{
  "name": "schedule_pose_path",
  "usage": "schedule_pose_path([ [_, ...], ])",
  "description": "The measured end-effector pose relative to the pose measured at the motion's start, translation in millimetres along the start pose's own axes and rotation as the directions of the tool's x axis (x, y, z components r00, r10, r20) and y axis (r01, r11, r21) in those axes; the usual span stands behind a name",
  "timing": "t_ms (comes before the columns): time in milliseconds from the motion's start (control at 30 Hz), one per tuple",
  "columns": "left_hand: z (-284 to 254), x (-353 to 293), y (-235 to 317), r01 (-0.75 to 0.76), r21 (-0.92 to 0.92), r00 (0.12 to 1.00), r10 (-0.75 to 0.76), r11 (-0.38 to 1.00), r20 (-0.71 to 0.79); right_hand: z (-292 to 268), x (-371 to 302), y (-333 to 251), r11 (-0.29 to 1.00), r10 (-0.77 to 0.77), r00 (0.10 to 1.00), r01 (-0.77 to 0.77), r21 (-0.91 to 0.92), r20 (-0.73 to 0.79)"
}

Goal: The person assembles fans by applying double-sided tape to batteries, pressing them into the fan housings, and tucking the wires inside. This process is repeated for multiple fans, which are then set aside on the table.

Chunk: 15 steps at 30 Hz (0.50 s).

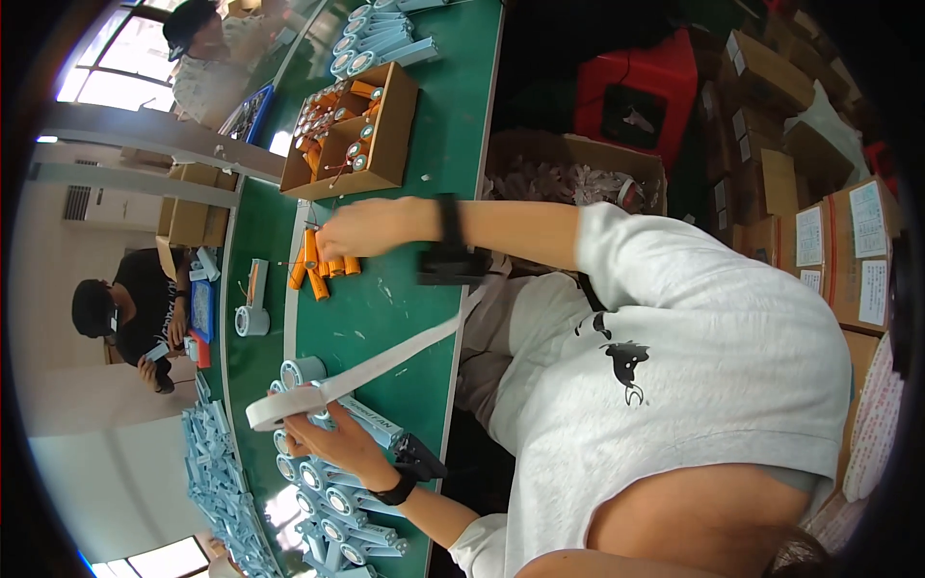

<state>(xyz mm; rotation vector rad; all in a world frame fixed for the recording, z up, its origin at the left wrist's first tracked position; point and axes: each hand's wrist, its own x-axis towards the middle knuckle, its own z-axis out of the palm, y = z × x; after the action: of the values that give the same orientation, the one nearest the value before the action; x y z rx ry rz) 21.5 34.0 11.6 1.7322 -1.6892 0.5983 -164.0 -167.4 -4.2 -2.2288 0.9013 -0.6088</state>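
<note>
My right hand (371, 227) reaches over a small heap of orange cylindrical batteries (318, 275) with thin wires. Its fingers curl down onto one of them, the fingertips partly hidden. A roll of white tape (285, 407) is held in my left hand (337, 441), the fingers round its underside. From the roll a loose white strip (395, 356) runs slantwise across the green table (361, 313) to the table's edge by my lap. Under and around my left hand lie several light blue housings (339, 499) with round heads and handles.
A cardboard box (395, 125) of orange batteries stands beyond my right hand, with more blue housings (381, 43) behind it. A large pile of blue parts (217, 462) lies across the table. Opposite, a person (145, 308) handles a blue part. A red stool (641, 91) stands at the upper right.
</note>
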Motion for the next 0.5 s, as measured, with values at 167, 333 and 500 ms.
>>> schedule_pose_path([
  [167, 7.8, 4.1, 19.1, -0.082, 0.002, 0.993, 0.082, 0.997, 0.08, 30.2, 33.0, -7.9, 0.904, 0.011, 1.0, -0.019, -0.427, -0.022],
  [333, 15.3, -5.0, 28.8, -0.011, -0.235, 0.989, 0.046, 0.972, 0.144, 14.7, -9.9, 25.4, 0.987, -0.099, 0.977, 0.072, -0.143, -0.189],
  [500, 23.4, -10.3, 29.0, 0.044, -0.261, 0.967, 0.024, 0.964, 0.252, 12.7, -37.7, 23.0, 0.883, -0.336, 0.819, 0.446, 0.147, -0.466],
])
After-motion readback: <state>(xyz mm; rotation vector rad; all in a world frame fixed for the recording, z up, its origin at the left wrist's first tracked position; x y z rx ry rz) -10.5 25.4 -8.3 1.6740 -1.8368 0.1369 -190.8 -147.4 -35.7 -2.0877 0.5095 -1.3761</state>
